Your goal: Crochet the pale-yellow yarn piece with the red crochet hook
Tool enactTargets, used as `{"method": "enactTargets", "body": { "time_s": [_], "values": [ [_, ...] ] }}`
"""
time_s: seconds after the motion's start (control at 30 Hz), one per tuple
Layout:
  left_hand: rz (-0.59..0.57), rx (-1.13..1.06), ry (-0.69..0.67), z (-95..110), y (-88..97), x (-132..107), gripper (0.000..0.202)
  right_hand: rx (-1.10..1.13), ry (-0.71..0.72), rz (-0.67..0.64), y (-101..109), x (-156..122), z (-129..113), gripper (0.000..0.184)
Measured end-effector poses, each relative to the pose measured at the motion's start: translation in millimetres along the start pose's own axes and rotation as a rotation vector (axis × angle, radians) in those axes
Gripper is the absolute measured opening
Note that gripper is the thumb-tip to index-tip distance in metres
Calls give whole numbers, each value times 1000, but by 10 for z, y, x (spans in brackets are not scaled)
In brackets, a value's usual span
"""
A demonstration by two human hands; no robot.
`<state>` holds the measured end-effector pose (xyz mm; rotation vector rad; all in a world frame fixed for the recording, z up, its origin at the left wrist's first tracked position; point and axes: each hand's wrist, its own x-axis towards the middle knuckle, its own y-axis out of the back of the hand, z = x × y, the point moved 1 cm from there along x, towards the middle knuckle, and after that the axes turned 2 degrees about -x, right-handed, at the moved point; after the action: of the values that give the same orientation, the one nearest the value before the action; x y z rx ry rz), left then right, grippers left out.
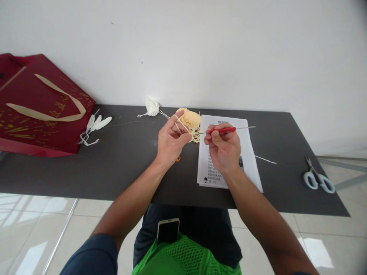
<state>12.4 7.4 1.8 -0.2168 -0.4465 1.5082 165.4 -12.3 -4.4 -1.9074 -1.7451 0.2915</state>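
My left hand (171,139) is closed on a pale yellow crochet piece (189,119), with cream yarn (180,123) wrapped over its raised forefinger. My right hand (223,147) pinches a crochet hook with a red handle (223,130); its metal tip points left into the yellow piece and its thin shaft sticks out to the right. Both hands hover above the dark table (126,160), over the upper edge of a printed pattern sheet (249,152).
A small white yarn bundle (151,107) lies behind the hands. A dark red gift bag (40,103) lies at far left beside white feather-like pieces (96,124). Pale blue scissors (317,177) rest at the right end. A phone (168,230) sits in my lap.
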Motion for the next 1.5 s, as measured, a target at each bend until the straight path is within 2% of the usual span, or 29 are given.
{"method": "enactTargets", "body": {
  "time_s": [0.2, 0.4, 0.7, 0.83, 0.97, 1.1, 1.23, 1.5],
  "values": [
    [-12, -34, 73, -6, 14, 27, 56, 9, -106, 57, -6, 8, 63, 27],
    [-36, -103, 97, 2, 9, 26, 56, -67, -72, 3, -10, -13, 108, 12],
    [-19, -66, 100, -4, 7, 12, 51, -9, -113, 23, -47, -33, 113, 11],
    [-8, -77, 148, -6, 4, 15, 54, -33, -102, 28, -21, -25, 130, 14],
    [-5, -83, 202, 14, 4, 16, 57, -68, -53, -21, 19, -4, 134, 14],
    [6, -76, 269, 49, 4, 11, 64, 15, -68, -35, 13, 8, 96, 18],
    [-14, -78, 296, 70, 9, 11, 75, 68, -73, -43, -21, 10, 48, 20],
    [-116, -56, 354, 127, 31, 23, 80, -47, 3, -80, 15, 52, 3, 25]
  ]
}}
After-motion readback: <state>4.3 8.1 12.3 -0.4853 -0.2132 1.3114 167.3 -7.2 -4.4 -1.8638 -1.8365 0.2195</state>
